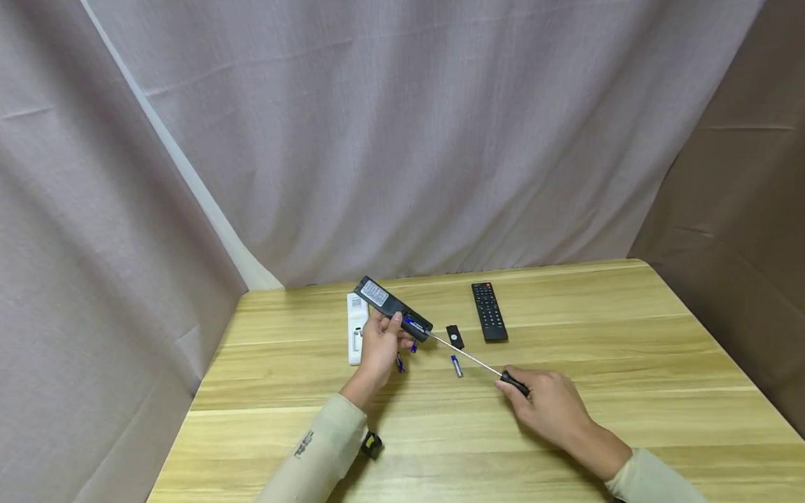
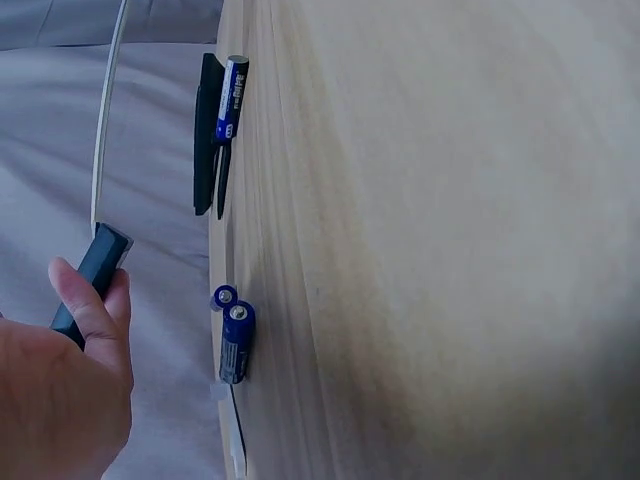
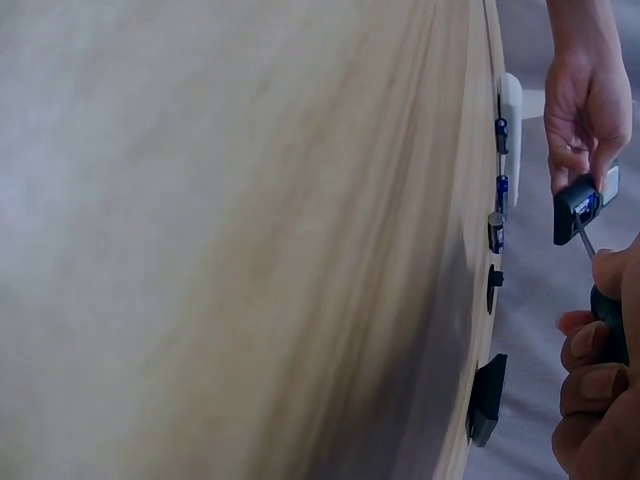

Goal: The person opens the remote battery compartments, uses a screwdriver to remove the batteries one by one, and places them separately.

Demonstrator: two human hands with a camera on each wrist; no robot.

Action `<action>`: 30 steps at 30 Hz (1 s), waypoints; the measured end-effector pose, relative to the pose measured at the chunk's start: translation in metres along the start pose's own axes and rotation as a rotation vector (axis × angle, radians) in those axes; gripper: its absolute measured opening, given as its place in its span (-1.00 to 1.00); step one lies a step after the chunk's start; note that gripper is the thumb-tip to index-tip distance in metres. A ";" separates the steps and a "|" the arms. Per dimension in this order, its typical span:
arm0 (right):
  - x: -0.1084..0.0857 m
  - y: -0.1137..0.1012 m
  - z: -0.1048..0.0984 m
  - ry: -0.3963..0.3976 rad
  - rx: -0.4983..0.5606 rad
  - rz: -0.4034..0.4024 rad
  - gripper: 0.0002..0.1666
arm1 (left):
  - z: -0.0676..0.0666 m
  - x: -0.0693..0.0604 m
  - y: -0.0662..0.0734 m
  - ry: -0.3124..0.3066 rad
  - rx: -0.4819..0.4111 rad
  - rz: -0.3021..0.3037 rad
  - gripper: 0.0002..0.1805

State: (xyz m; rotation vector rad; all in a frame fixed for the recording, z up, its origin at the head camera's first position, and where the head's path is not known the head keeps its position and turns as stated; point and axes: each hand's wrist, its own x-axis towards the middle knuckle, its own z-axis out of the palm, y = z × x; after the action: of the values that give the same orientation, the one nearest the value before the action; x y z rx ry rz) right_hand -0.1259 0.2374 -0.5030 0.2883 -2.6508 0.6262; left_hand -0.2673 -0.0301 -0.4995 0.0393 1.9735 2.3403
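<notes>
My left hand (image 1: 380,349) grips a black remote control (image 1: 393,304), tilted above the table with its labelled back up. Its battery compartment is uncovered, and a blue battery (image 1: 414,324) shows inside. My right hand (image 1: 553,406) holds a screwdriver (image 1: 516,383) by its black handle. The long metal shaft reaches to the compartment's near end; in the right wrist view, its tip meets the remote (image 3: 567,215) beside the battery. Below the hands, a loose battery (image 1: 456,366) lies near a small black battery cover (image 1: 454,337). Two more batteries (image 2: 237,340) lie close together under my left hand.
A white remote (image 1: 353,353) lies face down behind my left hand, its battery compartment showing. Another black remote (image 1: 489,314) lies buttons up at the back right. The wooden table (image 1: 629,335) ends at a grey curtain (image 1: 440,140). A small black-and-yellow item (image 1: 372,444) is beside my left sleeve.
</notes>
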 end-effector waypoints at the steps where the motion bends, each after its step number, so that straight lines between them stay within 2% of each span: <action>1: 0.000 0.000 0.000 -0.004 -0.002 0.000 -0.65 | -0.001 0.000 0.000 -0.003 0.006 0.000 -0.76; 4: 0.000 -0.002 -0.001 -0.019 -0.018 -0.009 -0.67 | -0.002 0.000 -0.001 -0.015 0.020 0.005 -0.73; 9: 0.004 -0.007 -0.005 -0.079 -0.070 0.001 -0.88 | -0.001 -0.001 -0.003 -0.042 0.053 0.023 -0.73; 13: 0.008 -0.014 -0.010 -0.114 -0.145 0.006 -0.85 | 0.000 -0.003 -0.005 -0.068 0.079 0.026 -0.70; 17: 0.013 -0.023 -0.015 -0.132 -0.189 0.019 -0.70 | 0.002 -0.004 -0.004 -0.073 0.101 0.039 -0.65; 20: 0.016 -0.030 -0.017 -0.148 -0.206 0.027 -0.74 | 0.004 -0.005 -0.004 -0.072 0.120 0.064 -0.64; 26: 0.021 -0.036 -0.015 -0.132 -0.268 -0.012 -0.80 | 0.009 -0.007 -0.002 -0.085 0.188 0.119 -0.66; 30: 0.021 -0.037 -0.013 -0.104 -0.287 -0.040 -0.76 | 0.009 -0.008 -0.001 -0.077 0.193 0.118 -0.65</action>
State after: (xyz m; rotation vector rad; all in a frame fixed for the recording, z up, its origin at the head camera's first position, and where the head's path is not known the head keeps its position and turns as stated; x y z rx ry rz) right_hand -0.1302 0.2090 -0.4691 0.2949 -2.7802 0.2174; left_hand -0.2590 -0.0216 -0.4985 0.2598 2.2077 2.1682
